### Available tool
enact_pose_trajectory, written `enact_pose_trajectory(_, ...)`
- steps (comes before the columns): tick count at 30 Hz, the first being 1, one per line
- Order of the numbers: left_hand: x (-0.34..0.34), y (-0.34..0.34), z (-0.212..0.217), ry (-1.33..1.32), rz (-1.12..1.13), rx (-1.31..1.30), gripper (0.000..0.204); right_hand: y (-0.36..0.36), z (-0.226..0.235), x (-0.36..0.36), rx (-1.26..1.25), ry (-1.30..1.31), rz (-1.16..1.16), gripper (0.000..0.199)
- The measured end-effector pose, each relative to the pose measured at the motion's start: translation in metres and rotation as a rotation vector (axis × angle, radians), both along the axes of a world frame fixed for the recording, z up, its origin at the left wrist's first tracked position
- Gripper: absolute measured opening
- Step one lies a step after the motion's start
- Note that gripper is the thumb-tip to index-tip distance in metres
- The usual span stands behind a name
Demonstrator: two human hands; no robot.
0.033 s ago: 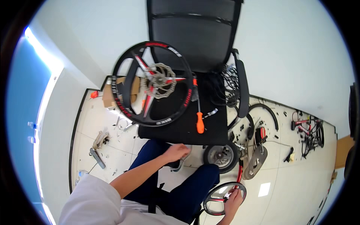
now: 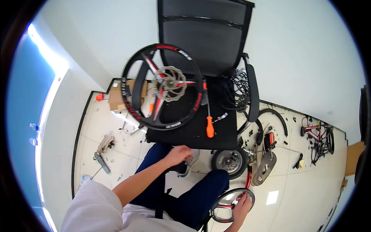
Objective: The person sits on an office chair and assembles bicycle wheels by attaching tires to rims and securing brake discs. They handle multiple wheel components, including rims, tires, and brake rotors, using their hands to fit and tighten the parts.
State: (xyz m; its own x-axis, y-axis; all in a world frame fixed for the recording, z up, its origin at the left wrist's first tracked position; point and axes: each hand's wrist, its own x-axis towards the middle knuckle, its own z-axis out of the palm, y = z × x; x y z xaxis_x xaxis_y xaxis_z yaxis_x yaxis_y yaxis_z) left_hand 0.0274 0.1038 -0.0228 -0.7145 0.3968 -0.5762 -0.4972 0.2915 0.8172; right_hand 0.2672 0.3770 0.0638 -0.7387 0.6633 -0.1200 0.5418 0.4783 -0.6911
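My left hand (image 2: 179, 155) is over my left knee, just below the front edge of the chair's seat (image 2: 189, 142). Its fingers are curled in; whatever they may hold is hidden. At my right side, my right hand (image 2: 241, 207) is closed on a small three-spoke wheel (image 2: 224, 206) with a black rim and red markings. A bigger black wheel with red and silver spokes lies on the chair, its brake disc (image 2: 170, 83) facing up. Beside it is a screwdriver (image 2: 210, 127) with an orange handle. Tangled black cables (image 2: 240, 92) are heaped by the armrest.
A wheel with a tyre (image 2: 228, 161) is on the floor ahead of my right knee, near a red bar (image 2: 248, 177) and a grey-beige plate (image 2: 264, 168). Small bicycle frames (image 2: 317, 133) lie far right. On the left are a cardboard box (image 2: 116, 97) and a grey tool (image 2: 101, 162).
The chair and its load appear slightly further right in the picture. My left hand has shifted a little left relative to the seat. My right hand keeps hold of the small wheel.
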Motion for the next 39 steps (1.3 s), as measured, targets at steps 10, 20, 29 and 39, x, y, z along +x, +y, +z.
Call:
enact_pose_trajectory(10, -0.068, -0.194, 0.085, 0.736, 0.915, -0.274, 0.065, -0.066, 0.066, -0.017, 0.07, 0.013, 0.178, 0.022)
enact_pose_trajectory(20, -0.145, -0.189, 0.109, 0.686, 0.901, -0.076, 0.032, -0.122, 0.08, -0.084, 0.081, -0.073, 0.3, 0.027)
enact_pose_trajectory(29, -0.049, -0.122, 0.163, 0.718, 1.03, 0.273, 0.025, -0.148, 0.094, -0.159, -0.02, 0.059, 0.42, 0.021)
enact_pose_trajectory(39, 0.085, -0.087, 0.141, 0.999, 0.73, 0.126, 0.03, -0.163, 0.087, -0.205, -1.251, 0.226, 0.348, 0.027)
